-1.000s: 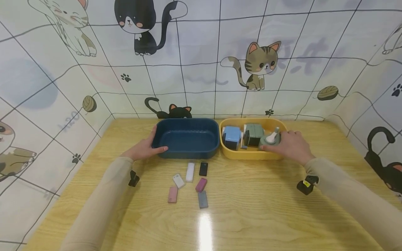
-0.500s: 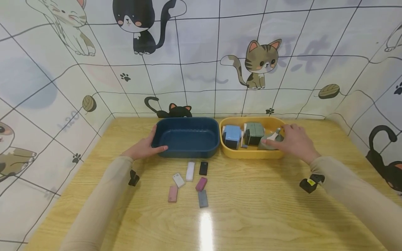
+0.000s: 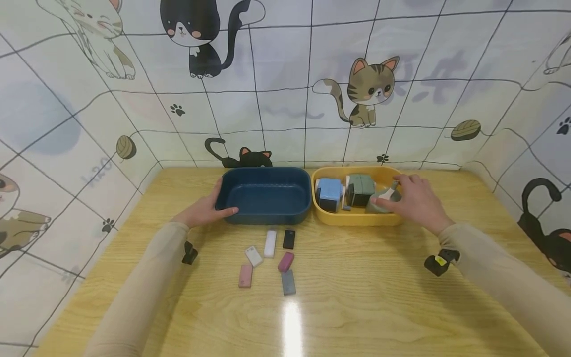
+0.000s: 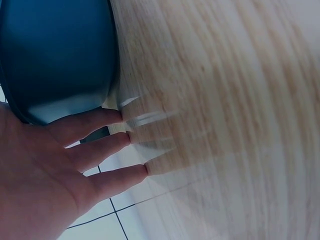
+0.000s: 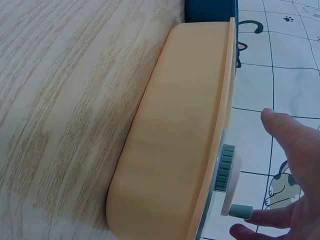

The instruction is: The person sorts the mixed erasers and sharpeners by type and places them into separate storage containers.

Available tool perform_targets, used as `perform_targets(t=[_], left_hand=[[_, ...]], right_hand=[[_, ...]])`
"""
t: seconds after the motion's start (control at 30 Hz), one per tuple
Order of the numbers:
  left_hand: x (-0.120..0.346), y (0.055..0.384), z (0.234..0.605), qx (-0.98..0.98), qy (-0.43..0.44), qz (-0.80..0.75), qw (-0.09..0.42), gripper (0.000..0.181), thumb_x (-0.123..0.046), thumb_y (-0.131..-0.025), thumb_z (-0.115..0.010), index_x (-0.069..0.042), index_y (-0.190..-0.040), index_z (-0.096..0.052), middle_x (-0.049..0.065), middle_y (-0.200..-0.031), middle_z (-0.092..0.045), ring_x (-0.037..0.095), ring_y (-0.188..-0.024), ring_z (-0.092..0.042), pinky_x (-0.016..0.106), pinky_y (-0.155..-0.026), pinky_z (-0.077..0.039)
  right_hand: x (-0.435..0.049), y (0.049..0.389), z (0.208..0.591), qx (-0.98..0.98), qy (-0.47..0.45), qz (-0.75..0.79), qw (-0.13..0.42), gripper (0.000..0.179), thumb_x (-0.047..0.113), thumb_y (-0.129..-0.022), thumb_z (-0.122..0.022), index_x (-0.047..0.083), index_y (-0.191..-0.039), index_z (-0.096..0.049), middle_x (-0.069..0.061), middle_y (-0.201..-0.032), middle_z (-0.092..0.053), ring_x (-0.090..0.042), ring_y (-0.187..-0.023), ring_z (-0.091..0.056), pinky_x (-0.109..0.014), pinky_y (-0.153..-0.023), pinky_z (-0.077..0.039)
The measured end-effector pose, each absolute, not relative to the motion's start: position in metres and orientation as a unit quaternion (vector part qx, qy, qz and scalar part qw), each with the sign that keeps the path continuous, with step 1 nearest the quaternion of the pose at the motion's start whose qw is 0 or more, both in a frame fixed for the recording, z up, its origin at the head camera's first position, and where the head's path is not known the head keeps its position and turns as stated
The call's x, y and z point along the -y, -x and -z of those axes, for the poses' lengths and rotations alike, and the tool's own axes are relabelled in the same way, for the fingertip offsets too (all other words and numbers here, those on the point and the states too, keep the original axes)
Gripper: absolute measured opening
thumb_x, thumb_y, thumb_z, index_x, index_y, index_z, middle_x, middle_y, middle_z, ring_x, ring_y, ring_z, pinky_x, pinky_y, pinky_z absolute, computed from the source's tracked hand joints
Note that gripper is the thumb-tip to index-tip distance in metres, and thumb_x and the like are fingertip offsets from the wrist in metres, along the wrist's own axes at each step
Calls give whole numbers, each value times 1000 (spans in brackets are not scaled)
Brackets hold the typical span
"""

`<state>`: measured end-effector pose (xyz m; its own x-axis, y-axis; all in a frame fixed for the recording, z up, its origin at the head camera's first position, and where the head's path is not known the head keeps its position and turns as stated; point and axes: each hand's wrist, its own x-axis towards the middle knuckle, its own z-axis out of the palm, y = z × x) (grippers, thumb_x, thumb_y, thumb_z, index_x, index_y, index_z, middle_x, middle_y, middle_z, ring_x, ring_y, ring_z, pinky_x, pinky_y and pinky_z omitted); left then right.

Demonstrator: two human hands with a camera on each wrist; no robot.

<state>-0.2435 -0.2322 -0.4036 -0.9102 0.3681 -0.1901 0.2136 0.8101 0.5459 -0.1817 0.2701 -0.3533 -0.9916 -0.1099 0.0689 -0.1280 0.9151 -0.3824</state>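
Head view: your right hand (image 3: 420, 202) was at the right end of the yellow bin (image 3: 357, 220), next to the grey-green thing (image 3: 377, 208) with the white crank (image 3: 386, 194). That thing sat inside the bin, beside the green boxy thing (image 3: 362, 184) and the blue boxy thing (image 3: 330, 187). The right wrist view showed your thumb wide apart from your fingers, so you were not pinching it. One fingertip looked to be at the crank's little knob (image 5: 241, 211), but I could not tell if it pressed. Your left hand (image 3: 202, 211) had its fingers spread at the left end of the blue bin (image 3: 267, 218), with the thumb by its rim.

I think you were at the step of getting the grey-green thing and its crank to sit right. The next move called for soft fingers: either a small push on that thing, or a straight lift away without bumping the crank.
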Motion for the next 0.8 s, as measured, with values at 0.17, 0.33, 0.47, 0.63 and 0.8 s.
perform_targets(t=[0.17,0.33,0.47,0.63,0.8], left_hand=[[233,244,405,-941,-156,-265,143,112,-61,-88,-58,-11,-152,18,30,-154,-10,48,-135,-28,56,-109,-25],[234,246,406,-943,-156,-259,139,112,-63,-88,-57,-11,-152,18,31,-154,-12,49,-134,-29,56,-108,-26],[234,246,405,-943,-153,-260,143,112,-63,-87,-57,-12,-152,19,30,-155,-9,49,-135,-27,56,-108,-25],[233,245,404,-943,-151,-259,143,112,-63,-87,-57,-12,-152,19,30,-155,-9,49,-135,-27,56,-108,-25],[232,244,403,-943,-148,-261,147,112,-63,-87,-57,-13,-152,19,28,-156,-7,48,-136,-24,57,-109,-24]], right_hand=[[-268,181,354,977,-68,-201,28,95,60,-84,-66,-12,-139,-37,-37,-128,-40,-53,-116,-35,-65,-88,-36],[-267,181,355,975,-70,-207,33,93,59,-84,-65,-11,-140,-37,-37,-129,-39,-53,-117,-34,-65,-88,-37],[-267,181,355,975,-74,-207,39,90,56,-86,-65,-11,-139,-38,-37,-129,-39,-53,-117,-35,-65,-87,-37],[-268,180,355,974,-75,-209,44,85,53,-87,-65,-11,-138,-39,-36,-126,-41,-51,-114,-37,-63,-87,-37],[-268,179,355,973,-76,-212,50,83,52,-88,-65,-11,-137,-39,-37,-130,-39,-52,-116,-36,-64,-90,-36]])
